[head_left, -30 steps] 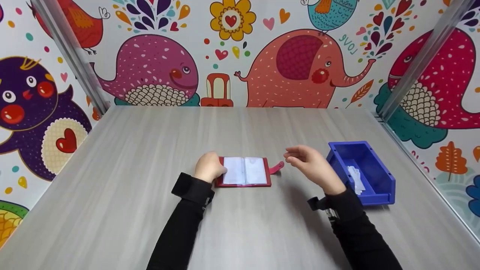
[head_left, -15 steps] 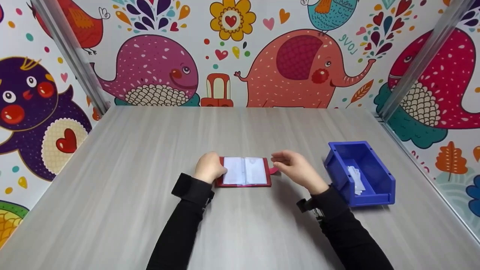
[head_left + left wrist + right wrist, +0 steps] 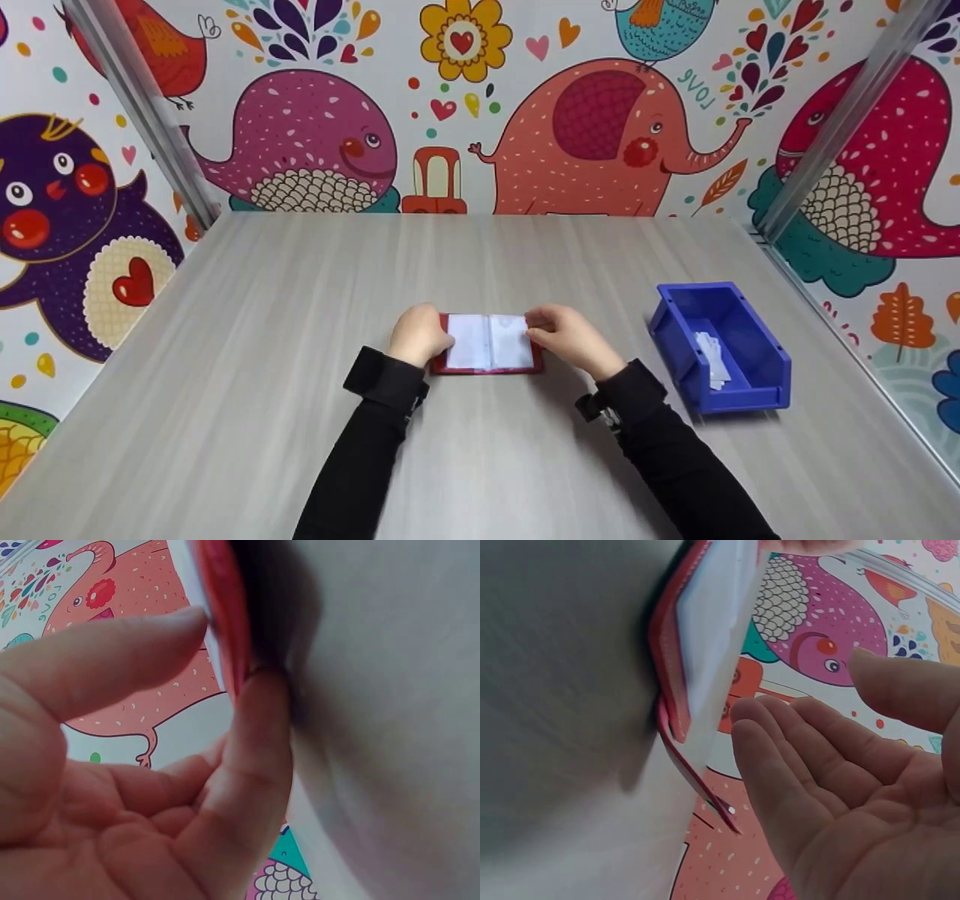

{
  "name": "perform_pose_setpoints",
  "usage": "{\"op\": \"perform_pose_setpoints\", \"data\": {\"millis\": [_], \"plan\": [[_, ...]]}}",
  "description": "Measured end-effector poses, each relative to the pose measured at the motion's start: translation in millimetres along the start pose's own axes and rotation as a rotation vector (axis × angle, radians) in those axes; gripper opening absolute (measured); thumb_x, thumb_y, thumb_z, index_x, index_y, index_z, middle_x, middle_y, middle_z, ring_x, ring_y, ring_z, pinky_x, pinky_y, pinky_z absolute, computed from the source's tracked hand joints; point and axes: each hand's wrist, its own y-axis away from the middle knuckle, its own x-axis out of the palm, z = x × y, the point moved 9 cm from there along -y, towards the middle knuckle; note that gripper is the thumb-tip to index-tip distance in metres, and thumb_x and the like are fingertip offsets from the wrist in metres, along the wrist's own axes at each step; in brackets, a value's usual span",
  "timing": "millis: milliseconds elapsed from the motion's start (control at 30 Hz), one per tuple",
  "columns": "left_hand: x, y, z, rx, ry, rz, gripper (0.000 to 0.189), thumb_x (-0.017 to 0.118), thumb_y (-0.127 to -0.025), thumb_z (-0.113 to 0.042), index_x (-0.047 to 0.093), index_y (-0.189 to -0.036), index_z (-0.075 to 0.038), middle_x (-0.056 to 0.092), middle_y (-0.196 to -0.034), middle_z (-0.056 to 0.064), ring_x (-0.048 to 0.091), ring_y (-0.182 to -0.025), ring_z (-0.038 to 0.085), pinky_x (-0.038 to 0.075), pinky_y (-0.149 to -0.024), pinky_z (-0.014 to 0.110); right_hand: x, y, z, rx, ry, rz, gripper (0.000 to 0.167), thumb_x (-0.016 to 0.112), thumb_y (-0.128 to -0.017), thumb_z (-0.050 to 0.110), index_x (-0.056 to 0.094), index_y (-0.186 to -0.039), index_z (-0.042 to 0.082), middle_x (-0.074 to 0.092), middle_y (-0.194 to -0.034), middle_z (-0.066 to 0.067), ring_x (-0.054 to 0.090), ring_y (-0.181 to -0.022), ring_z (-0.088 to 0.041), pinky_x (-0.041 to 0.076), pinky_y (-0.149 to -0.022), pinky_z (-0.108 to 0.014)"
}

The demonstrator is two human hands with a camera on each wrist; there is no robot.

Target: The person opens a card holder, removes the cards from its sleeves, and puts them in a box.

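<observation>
A small red card holder [image 3: 469,343] lies spread open on the table, its pale sleeves facing up. My left hand [image 3: 418,335] pinches its left edge, with the thumb [image 3: 150,649] on top and a finger [image 3: 259,735] beneath the red cover. My right hand [image 3: 574,339] hovers by the holder's right edge with thumb and fingers apart, holding nothing. In the right wrist view, a red strap [image 3: 692,776] with a snap sticks out from the cover near the fingertips. The right hand hides this strap in the head view.
A blue plastic bin [image 3: 746,400] stands on the right of the table [image 3: 315,262], with white strips [image 3: 712,361] inside. Cartoon-printed panels [image 3: 465,112] enclose the table at the back and sides, joined by metal posts [image 3: 832,120].
My right hand has moved left, from beside the bin and past the strap to the holder's right edge. The left hand and the holder have stayed in place.
</observation>
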Motion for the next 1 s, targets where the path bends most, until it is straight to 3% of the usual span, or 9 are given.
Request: {"op": "perform_pose_setpoints", "data": {"millis": [533,900,1000], "plan": [[-0.5,1.8,-1.3,0.009,-0.006,-0.006,0.013,0.072,-0.073,-0.006,0.063,-0.078,0.002,0.063,-0.080,0.012,0.060,-0.076,0.030,0.051,-0.075,0.041,15,-9.5,5,-0.023,0.342,-0.017,0.034,0.065,-0.089,0.000,0.064,-0.122,-0.008,0.066,-0.119,-0.021,0.061,-0.111,-0.034,0.047,-0.096,-0.046],[-1.0,2.1,-1.5,0.003,-0.006,-0.012,0.016,0.072,-0.074,-0.006,0.065,-0.083,0.005,0.065,-0.084,0.015,0.060,-0.079,0.031,0.051,-0.077,0.042,21,-10.2,0,-0.042,0.424,-0.004,0.033,0.067,-0.087,-0.002,0.066,-0.120,-0.006,0.067,-0.117,-0.020,0.062,-0.108,-0.034,0.047,-0.095,-0.046],[-0.8,1.6,-0.6,-0.007,-0.003,-0.004,0.016,0.072,-0.075,-0.006,0.064,-0.083,0.005,0.066,-0.085,0.015,0.060,-0.080,0.031,0.051,-0.077,0.042,23,-9.6,4,-0.080,0.448,0.003,0.022,0.067,-0.086,-0.004,0.069,-0.108,-0.004,0.068,-0.103,-0.017,0.062,-0.094,-0.032,0.049,-0.086,-0.045]]}}
